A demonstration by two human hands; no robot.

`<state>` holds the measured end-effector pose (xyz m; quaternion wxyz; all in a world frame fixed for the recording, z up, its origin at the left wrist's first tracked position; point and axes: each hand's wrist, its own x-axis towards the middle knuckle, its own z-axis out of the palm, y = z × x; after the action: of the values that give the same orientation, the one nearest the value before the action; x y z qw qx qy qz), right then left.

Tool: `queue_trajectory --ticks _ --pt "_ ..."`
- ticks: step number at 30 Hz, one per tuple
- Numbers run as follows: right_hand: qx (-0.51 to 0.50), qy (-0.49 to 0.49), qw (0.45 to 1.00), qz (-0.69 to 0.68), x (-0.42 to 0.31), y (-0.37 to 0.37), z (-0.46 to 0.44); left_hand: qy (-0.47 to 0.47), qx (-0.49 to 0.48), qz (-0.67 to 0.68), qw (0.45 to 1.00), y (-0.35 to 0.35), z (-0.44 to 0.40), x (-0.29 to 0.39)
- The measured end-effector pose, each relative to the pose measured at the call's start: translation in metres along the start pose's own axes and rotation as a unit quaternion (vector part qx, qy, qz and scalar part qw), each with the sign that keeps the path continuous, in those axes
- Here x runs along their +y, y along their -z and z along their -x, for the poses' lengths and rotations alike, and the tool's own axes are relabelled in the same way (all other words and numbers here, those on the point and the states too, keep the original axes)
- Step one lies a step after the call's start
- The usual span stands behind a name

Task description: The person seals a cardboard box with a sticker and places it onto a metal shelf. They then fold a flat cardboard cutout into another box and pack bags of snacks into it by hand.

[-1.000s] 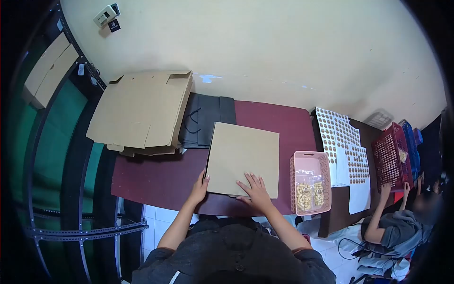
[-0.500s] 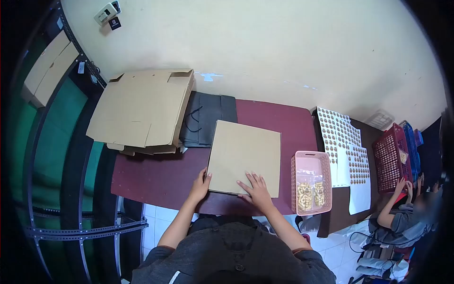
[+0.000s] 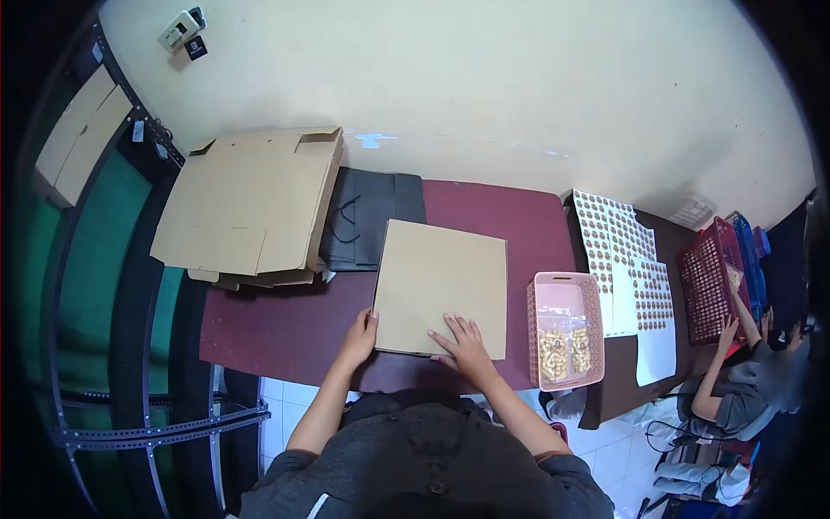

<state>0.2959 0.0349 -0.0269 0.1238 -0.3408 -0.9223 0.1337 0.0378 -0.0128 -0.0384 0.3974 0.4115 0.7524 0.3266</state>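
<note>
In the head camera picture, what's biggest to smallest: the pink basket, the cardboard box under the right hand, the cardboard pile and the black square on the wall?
1. cardboard pile
2. cardboard box
3. pink basket
4. black square, though it's farther away, so it may look smaller than it is

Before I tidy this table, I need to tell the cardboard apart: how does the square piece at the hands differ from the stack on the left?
The square piece has a plain top; the stack shows cutouts and crease lines.
The square piece looks smaller than the stack.
Both hands touch the square piece; neither touches the stack.
Both are brown cardboard on the maroon table.
</note>
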Motion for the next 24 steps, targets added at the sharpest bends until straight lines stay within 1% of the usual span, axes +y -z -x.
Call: queue_trajectory --ticks 2,4,5,7,8,10,11,13,18,20,22,24 --pt "0.014 0.006 1.0 -0.019 0.002 0.0 -0.001 0.011 -0.006 -0.002 1.0 -0.001 0.0 0.001" --pt "0.009 0.007 1.0 -0.013 0.003 0.001 -0.001 -0.067 0.042 -0.022 0.997 -0.004 0.0 0.002" --pt "0.004 0.008 1.0 -0.007 0.003 0.002 -0.001 -0.067 0.042 -0.022 0.997 -0.004 -0.001 0.003" --pt "0.003 0.008 1.0 -0.005 0.003 0.002 -0.001 -0.117 0.04 0.001 0.992 0.001 0.006 0.02" --pt "0.005 0.01 1.0 -0.003 0.003 0.003 -0.001 -0.117 0.04 0.002 0.992 0.004 0.009 0.026" --pt "0.0 0.011 1.0 -0.002 0.002 0.002 -0.001 -0.097 -0.007 0.019 0.995 0.008 0.012 0.037" --pt "-0.005 0.01 1.0 0.0 0.001 0.001 0.0 -0.097 -0.008 0.019 0.995 0.006 0.011 0.036" --pt "-0.009 0.006 1.0 0.005 -0.001 -0.002 0.001 -0.143 0.014 -0.004 0.99 0.002 0.01 0.032" --pt "-0.019 -0.001 1.0 0.017 -0.002 -0.006 0.002 -0.157 0.037 0.005 0.987 -0.002 0.008 0.027" --pt "0.005 0.007 1.0 0.012 -0.002 -0.008 0.001 -0.165 0.048 0.007 0.985 -0.003 0.007 0.022" --pt "0.001 0.006 1.0 0.011 -0.004 -0.006 0.0 -0.186 0.06 -0.018 0.981 -0.004 0.008 0.024" --pt "-0.001 0.004 1.0 0.011 -0.006 -0.009 0.0 -0.173 0.063 -0.017 0.983 -0.006 0.008 0.023"
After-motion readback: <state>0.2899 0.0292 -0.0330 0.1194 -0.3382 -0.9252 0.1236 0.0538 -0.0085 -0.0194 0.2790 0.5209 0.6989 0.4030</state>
